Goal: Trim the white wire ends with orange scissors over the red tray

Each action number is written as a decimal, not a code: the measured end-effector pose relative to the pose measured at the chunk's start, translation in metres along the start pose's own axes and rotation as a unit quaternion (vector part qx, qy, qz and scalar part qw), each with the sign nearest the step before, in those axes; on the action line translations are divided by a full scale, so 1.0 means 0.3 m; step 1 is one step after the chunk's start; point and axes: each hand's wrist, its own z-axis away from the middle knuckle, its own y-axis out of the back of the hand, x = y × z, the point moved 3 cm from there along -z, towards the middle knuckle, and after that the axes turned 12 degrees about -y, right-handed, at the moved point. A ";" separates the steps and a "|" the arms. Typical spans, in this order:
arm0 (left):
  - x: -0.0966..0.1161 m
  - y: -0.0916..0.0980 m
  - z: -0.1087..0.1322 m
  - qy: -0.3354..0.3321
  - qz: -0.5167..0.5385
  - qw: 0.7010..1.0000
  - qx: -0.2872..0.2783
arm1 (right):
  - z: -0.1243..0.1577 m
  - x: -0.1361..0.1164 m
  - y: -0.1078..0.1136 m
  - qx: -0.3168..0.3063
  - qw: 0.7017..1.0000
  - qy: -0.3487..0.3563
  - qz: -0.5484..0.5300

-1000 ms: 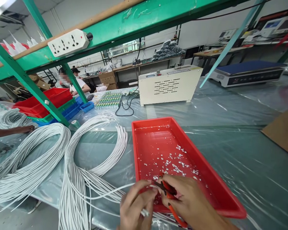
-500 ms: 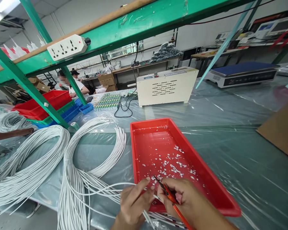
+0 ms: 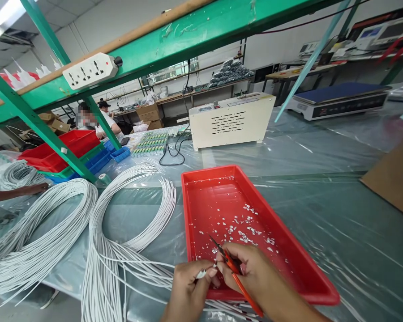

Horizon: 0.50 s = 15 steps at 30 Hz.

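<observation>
Over the near edge of the red tray (image 3: 218,188), my left hand (image 3: 191,286) is closed on a white cable (image 3: 200,273), its short end poking out between thumb and fingers. My right hand (image 3: 251,268) grips orange-handled cutters (image 3: 235,272) whose dark, thin tips point up and left over the tray. Its thumb and fingertips come close to the cable end; whether they pinch it is hard to see. Small white and silvery scraps (image 3: 245,235) lie scattered on the tray floor. Left of the tray rests a looped bundle of white cables (image 3: 100,250).
Another cable bundle (image 3: 53,223) lies further left, with a co-worker's hand (image 3: 36,188) beyond it. Behind the tray stand a cream metal box (image 3: 233,120) and a blue-topped scale (image 3: 342,100). A green beam (image 3: 188,38) with a power strip (image 3: 89,70) crosses above. Cardboard (image 3: 392,179) stands right.
My left hand has rolled and lowered, bringing the cable end into sight. The cutters have shifted slightly up and left, their tips now away from my left fingers.
</observation>
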 end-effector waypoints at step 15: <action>-0.043 0.013 -0.015 0.124 0.237 0.963 0.030 | -0.056 -0.002 0.095 0.191 0.885 0.123 0.405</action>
